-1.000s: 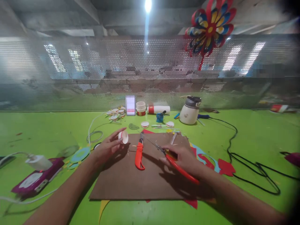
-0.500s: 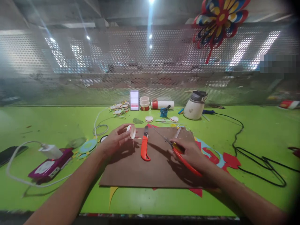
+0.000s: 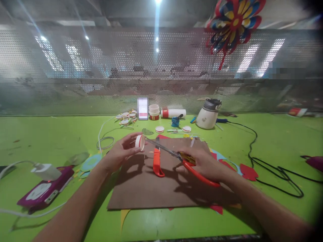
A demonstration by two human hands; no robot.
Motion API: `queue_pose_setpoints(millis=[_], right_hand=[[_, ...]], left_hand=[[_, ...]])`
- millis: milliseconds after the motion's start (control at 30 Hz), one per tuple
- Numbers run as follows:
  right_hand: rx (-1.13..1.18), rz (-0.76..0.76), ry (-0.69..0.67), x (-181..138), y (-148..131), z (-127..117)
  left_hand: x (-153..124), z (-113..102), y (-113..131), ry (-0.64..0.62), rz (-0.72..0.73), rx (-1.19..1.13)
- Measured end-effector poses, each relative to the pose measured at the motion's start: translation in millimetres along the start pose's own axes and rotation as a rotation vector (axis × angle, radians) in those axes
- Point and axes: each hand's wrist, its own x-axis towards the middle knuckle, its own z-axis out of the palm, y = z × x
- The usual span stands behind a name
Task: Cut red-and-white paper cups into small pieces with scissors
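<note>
My left hand (image 3: 118, 154) holds a small white cup piece with a red band (image 3: 139, 142) above the left part of a brown board (image 3: 141, 188). In my right hand (image 3: 204, 162) are red-handled scissors (image 3: 181, 158), whose closed blades point left, tips touching or almost touching the cup piece. An orange utility knife (image 3: 156, 162) lies on the board between my hands.
A purple device with a white charger (image 3: 41, 186) lies at the left. A black cable (image 3: 272, 168) loops at the right. At the back stand a phone (image 3: 142, 108), cups (image 3: 153, 112), a white jug (image 3: 208, 114) and a mesh screen (image 3: 161, 70). Coloured paper cut-outs (image 3: 248, 172) lie around the board.
The scissors' blades have swung left toward the cup piece in my left hand, which has lifted slightly. The head view has shifted a little.
</note>
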Motion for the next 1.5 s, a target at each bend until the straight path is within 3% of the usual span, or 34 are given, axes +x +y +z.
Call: queue_pose_setpoints(millis=[600,967,1267,1500], right_hand=[[-0.135,0.024,-0.053,-17.9,10.4,-0.2],[-0.190,0.010,-0.086,-18.6,4.8,-12.8],[-0.190,0.086,-0.130,-21.5,-0.9,-9.7],[-0.186,0.133,-0.181,-23.6,-2.0,-5.2]], left_hand=[[1.0,5.0,-12.8,0.010,-0.080,0.185],[-5.2,11.3,-12.5,0.011,-0.256,-0.037],[-2.8,13.0,-11.8,-0.027,-0.274,-0.074],[-5.0,16.4,-8.0,0.016,-0.260,-0.061]])
